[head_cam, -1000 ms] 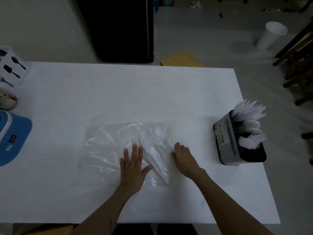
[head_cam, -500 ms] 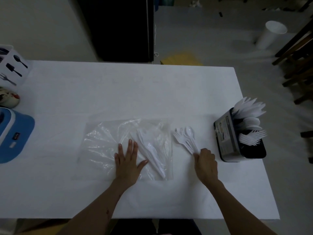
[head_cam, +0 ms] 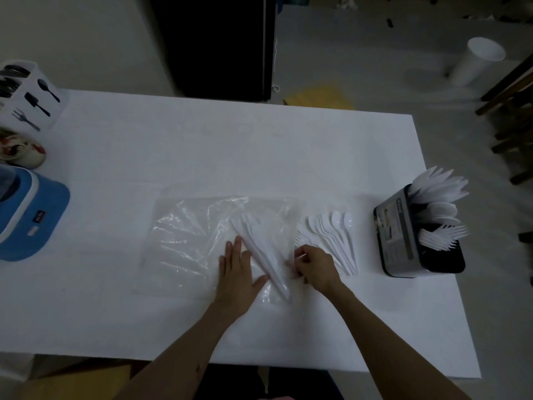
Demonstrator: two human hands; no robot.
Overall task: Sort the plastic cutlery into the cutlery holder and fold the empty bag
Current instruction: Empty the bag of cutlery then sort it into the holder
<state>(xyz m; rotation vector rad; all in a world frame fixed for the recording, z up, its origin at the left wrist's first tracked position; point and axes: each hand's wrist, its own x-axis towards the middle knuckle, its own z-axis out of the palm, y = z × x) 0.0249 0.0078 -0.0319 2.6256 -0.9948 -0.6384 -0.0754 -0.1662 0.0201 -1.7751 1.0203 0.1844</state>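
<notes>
Left hand (head_cam: 236, 272) lies flat, fingers straight, pinning the limp, slippery bag (head_cam: 202, 243) mid-table. Right hand (head_cam: 314, 268), fingers curled, pinches what looks like one thin white piece at the bag's three-o'clock edge. Light, stiff spoons (head_cam: 334, 241) fan beside it; best taken by the handles.

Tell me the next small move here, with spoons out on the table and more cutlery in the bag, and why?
Probably draw the knives out through the bag's right edge. The left hand lies flat on the clear bag, pinning it, while the right hand pinches at that edge. The spoons already lie outside, beside the cutlery holder.
</notes>
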